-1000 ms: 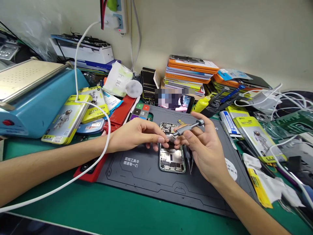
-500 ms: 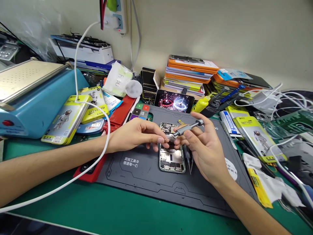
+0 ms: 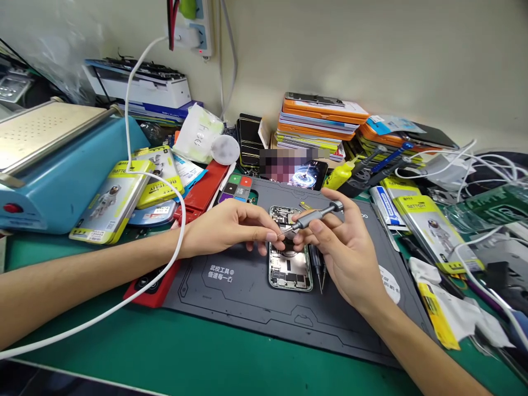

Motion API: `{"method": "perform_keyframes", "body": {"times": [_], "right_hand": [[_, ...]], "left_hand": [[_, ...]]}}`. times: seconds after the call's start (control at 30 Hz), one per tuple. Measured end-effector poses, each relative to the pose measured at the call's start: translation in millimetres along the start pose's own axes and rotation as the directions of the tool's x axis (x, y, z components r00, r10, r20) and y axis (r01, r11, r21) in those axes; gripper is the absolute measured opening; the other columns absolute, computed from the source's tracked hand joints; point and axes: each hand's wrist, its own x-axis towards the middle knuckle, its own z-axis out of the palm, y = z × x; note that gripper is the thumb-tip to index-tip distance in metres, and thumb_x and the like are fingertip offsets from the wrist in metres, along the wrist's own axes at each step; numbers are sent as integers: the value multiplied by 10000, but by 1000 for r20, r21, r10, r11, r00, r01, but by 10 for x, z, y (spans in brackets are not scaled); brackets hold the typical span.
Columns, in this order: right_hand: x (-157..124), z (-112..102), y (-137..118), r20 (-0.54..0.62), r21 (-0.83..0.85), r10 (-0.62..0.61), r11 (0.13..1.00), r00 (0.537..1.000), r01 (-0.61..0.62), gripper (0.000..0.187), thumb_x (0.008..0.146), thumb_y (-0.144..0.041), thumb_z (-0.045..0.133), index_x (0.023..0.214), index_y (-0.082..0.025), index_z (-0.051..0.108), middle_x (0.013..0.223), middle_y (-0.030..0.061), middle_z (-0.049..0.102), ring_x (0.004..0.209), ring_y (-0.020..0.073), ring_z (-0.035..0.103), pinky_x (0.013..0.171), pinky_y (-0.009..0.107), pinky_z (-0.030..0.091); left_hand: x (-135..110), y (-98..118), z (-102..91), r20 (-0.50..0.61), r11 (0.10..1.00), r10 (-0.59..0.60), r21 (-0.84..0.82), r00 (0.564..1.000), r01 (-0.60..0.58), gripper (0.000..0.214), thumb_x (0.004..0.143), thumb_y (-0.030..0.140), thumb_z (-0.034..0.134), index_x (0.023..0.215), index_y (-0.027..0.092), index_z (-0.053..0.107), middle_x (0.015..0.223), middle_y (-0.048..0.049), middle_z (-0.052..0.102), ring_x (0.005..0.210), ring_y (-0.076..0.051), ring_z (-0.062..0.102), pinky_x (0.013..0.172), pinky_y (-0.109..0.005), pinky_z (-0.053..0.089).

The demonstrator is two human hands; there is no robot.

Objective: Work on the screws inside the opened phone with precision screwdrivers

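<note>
An opened phone lies face down on a dark grey work mat, its insides showing. My right hand is closed round a grey precision screwdriver, whose tip points left above the phone's upper half. My left hand reaches in from the left, its fingertips pinched at the screwdriver's tip; whatever they hold is too small to make out. Two more screwdrivers lie on the mat just right of the phone.
A blue machine stands at the left, with yellow battery packs and a red tray beside it. A white cable crosses my left forearm. A lit phone, stacked orange boxes and cables crowd the back and right.
Both hands and the screwdriver have held still. Only the picture on the lit phone at the back has changed.
</note>
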Motion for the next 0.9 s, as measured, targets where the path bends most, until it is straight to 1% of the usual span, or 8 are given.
{"method": "perform_keyframes", "body": {"times": [0.2, 0.37, 0.5, 0.67, 0.8, 0.9], "right_hand": [[1, 1, -9, -5, -8, -4, 1000, 1000, 4, 598, 955, -328, 772, 1443, -290, 429, 916, -2, 734, 735, 171, 754, 675, 298, 651], [6, 3, -5, 6, 15, -6, 1000, 1000, 6, 596, 958, -312, 771, 1442, -283, 425, 944, 5, 748, 741, 160, 755, 674, 272, 644], [9, 8, -8, 14, 25, -7, 1000, 1000, 6, 592, 966, -304, 765, 1446, -281, 421, 961, 10, 752, 746, 157, 756, 680, 266, 645], [-15, -5, -6, 18, 16, -7, 1000, 1000, 6, 591, 975, -313, 753, 1460, -287, 415, 918, 0, 722, 754, 167, 755, 685, 281, 642], [-18, -2, 0, 12, 4, -4, 1000, 1000, 4, 592, 963, -330, 759, 1447, -295, 420, 843, -21, 677, 741, 179, 743, 678, 307, 639], [-7, 7, -3, 5, -13, -3, 1000, 1000, 3, 595, 961, -345, 755, 1447, -300, 415, 850, -17, 676, 744, 186, 739, 681, 323, 637]], "left_hand": [[9, 13, 5, -7, 1000, -3, -4, 1000, 3, 140, 960, 248, 761, 984, 111, 778, 1000, -82, 816, 736, -96, 740, 631, -157, 535], [13, 22, 7, 1, 1000, 5, -6, 1000, -5, 110, 960, 210, 751, 991, 110, 786, 1003, -82, 816, 723, -92, 738, 626, -156, 536], [8, 16, 6, 1, 1000, 0, -7, 1000, 0, 122, 957, 220, 760, 994, 107, 785, 1005, -83, 816, 721, -88, 735, 627, -152, 537], [7, 7, 8, 6, 1000, -1, -19, 1000, 1, 137, 957, 241, 764, 997, 111, 785, 1016, -90, 815, 743, -101, 745, 636, -160, 536], [11, 12, 9, 1, 1000, 2, -11, 1000, -2, 120, 959, 220, 752, 989, 108, 786, 1007, -94, 814, 736, -109, 744, 638, -171, 539], [2, 13, 8, 5, 1000, 3, -8, 1000, -3, 121, 963, 228, 752, 981, 112, 783, 1005, -88, 814, 736, -106, 746, 639, -166, 539]]}}
